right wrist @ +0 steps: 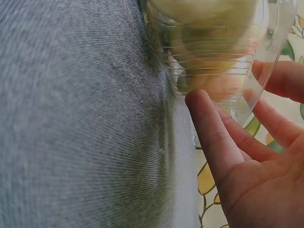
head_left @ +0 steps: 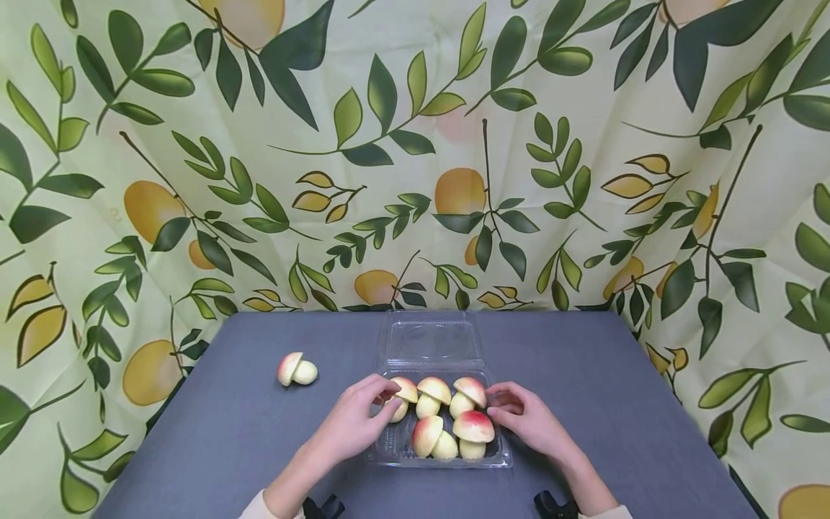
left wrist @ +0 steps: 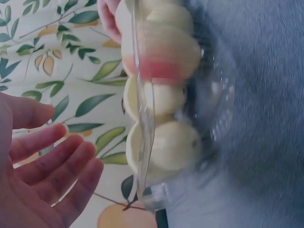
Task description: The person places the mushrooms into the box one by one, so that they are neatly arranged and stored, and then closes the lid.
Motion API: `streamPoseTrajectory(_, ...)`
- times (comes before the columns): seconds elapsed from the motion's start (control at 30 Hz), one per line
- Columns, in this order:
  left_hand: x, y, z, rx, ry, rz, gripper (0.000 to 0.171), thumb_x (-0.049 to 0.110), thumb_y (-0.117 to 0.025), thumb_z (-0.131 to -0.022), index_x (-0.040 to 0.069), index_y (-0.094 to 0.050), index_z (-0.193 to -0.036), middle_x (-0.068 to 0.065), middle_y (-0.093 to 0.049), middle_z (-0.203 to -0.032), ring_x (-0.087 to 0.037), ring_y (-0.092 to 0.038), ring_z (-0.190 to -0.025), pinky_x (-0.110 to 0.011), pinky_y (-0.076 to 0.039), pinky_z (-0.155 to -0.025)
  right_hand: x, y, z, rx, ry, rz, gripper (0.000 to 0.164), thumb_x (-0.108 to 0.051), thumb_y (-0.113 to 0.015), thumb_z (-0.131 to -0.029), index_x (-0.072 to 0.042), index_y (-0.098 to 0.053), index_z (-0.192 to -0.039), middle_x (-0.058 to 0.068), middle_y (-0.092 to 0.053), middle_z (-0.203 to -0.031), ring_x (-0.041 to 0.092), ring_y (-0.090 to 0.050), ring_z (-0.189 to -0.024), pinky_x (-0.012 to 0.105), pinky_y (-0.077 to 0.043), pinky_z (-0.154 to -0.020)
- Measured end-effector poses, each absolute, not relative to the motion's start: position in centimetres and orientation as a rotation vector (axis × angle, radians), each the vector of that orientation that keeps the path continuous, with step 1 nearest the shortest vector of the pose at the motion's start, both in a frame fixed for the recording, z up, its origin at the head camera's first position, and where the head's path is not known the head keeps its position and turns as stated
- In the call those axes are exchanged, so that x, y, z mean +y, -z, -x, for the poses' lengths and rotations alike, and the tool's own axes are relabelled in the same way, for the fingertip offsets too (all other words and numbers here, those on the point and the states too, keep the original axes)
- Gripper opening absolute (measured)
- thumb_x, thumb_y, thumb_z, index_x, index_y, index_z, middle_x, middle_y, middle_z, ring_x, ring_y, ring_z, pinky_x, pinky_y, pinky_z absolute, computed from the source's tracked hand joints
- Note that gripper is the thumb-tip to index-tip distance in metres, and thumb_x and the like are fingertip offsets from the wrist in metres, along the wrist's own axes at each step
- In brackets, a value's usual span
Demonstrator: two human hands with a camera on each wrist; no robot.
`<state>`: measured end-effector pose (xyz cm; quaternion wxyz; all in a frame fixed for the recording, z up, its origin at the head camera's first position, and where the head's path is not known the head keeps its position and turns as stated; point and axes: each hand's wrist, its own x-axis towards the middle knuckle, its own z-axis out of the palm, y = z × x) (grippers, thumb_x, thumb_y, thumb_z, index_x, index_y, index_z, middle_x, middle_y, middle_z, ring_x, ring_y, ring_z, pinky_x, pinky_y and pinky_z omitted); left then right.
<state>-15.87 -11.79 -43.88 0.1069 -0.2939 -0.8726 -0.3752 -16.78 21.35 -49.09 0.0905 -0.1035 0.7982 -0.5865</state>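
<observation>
It looks like a makeshift booth, with leaf-printed fabric point(head_left: 389, 216) enclosing a grey table point(head_left: 558, 353) on three sides.

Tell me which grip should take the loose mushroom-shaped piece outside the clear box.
Left, most likely: the left grip is on the same side of the clear box as the loose mushroom-shaped piece; the right grip is at the opposite side, farther off.
</observation>
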Motion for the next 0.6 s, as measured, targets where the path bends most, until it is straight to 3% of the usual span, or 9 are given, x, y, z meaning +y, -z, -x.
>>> streamPoseTrajectory(0.3, -13.6, 42.9, 16.7, -2.470, 1.128, 0.751, 0.014, 0.004, -0.071, -0.093, 0.010, -0.072, -0.106, 0.000, -0.068, -0.098, -0.012, -0.065, -0.090, -0.033, -0.060, -0.077, 21.4, 49.2, 16.9, 2.367, 1.745, 0.314, 0.040, -0.015, -0.072, -0.095, 0.003, -0.058, -0.128, 0.015, -0.067, -0.114, 0.026, -0.068, -0.102, 0.027, -0.057, -0.078)
streamPoseTrajectory(0.6, -15.5, 43.2, 17.4, -2.447, 0.838, 0.614, 0.018, 0.005, -0.076, -0.089, 0.007, -0.072, -0.106, 0.000, -0.067, -0.097, -0.020, -0.065, -0.089, -0.037, -0.057, -0.078, 21.4, 49.2, 16.8, 2.379, 1.738, 0.302, 0.041, -0.016, -0.073, -0.095, 0.002, -0.059, -0.128, 0.015, -0.067, -0.113, 0.025, -0.068, -0.101, 0.027, -0.057, -0.078)
